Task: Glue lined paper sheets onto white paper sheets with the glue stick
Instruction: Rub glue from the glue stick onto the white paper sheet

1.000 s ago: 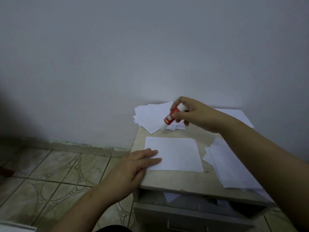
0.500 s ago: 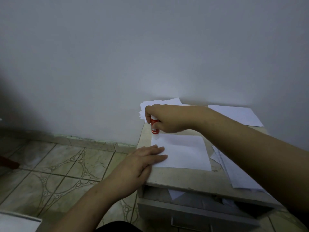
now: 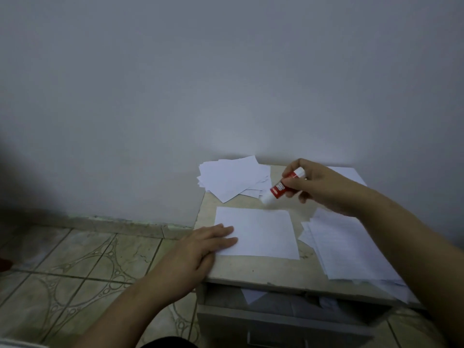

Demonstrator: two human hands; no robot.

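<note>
Fingers (image 3: 291,183) of the right hand (image 3: 324,187) curl round one glue stick (image 3: 282,187), red-banded with white ends, held tilted, its lower white end just above the far edge of the single white sheet (image 3: 261,232); whether the tip touches the paper cannot be told. Left hand (image 3: 200,249) lies flat, fingers straight and together, pressing the sheet's near-left corner and holding nothing.

Sheets, counted: one lone white sheet at the centre of the desk (image 3: 263,270); one fanned pile (image 3: 231,179) at the far-left corner, its sheets too overlapped to count, overhanging the desk's left edge and reaching the wall (image 3: 226,71); one stack (image 3: 349,249) of faintly lined sheets at the right, extending past the desk's near-right edge; one further sheet (image 3: 351,174) at the far-right, partly hidden behind the right hand.

Edges and room: the centre sheet lies square to the desk, its left edge near the desk's left edge, a bare strip of desk between its near edge and the desk front. A narrow bare gap separates it from the right stack, and another from the far pile. Below the desk front, one drawer (image 3: 276,320) stands open with paper scraps inside. Tiled floor (image 3: 75,267) lies to the left.
</note>
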